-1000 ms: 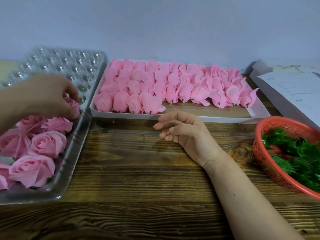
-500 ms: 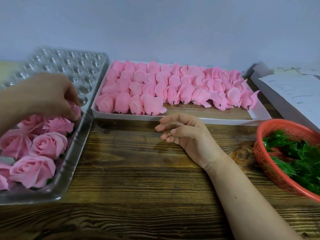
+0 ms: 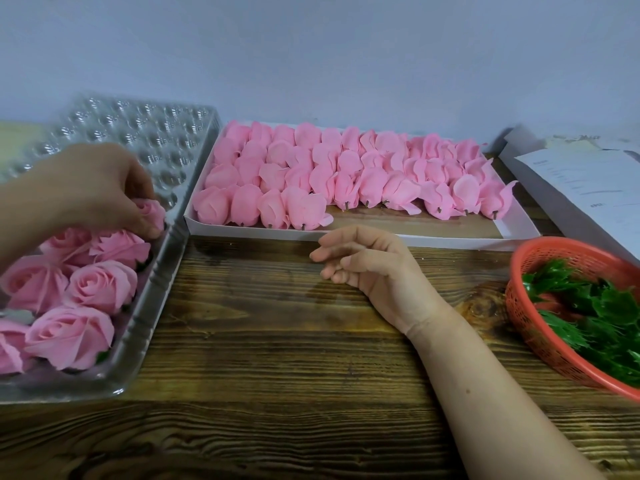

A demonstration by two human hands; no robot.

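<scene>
A: Under the fingers [image 3: 140,221] of the left hand [image 3: 100,192], what's held?
B: One pink rose [image 3: 154,209], pinched by its petals, at the plastic tray's [image 3: 157,282] right rim. It's light and soft and bruises easily, so its base looks the safer hold.
A: Right hand [image 3: 377,271]?
B: Its fingers are loosely curled and empty, low over the table [image 3: 277,341]. Paper sheets [image 3: 588,181] lie far right of them, print unreadable.

Plain pale blue-grey wall [image 3: 346,46] behind a dark, strongly grained wooden table [image 3: 277,358], in soft even light.

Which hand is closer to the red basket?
Right. The right hand lies on the table left of the basket; the left hand holds a rose over the tray, farther left.
</scene>
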